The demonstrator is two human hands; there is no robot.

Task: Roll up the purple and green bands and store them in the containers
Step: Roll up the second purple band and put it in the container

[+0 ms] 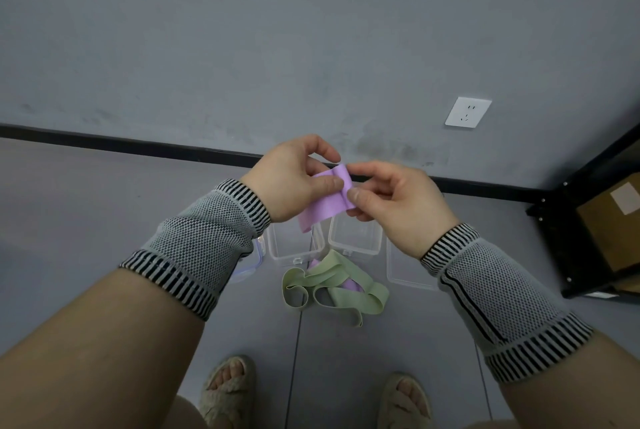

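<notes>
Rolling is best kept tight: purple band [329,200] is pinched by left hand [294,179] and right hand [391,200]; edges should be aligned above containers [356,241].

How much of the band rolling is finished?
Nothing is stored yet: both clear containers on the floor look empty. In hand: the left hand and right hand pinch the purple band, starting its roll at the top end. Left: finish it, then roll the green band lying loose on the floor.
</notes>
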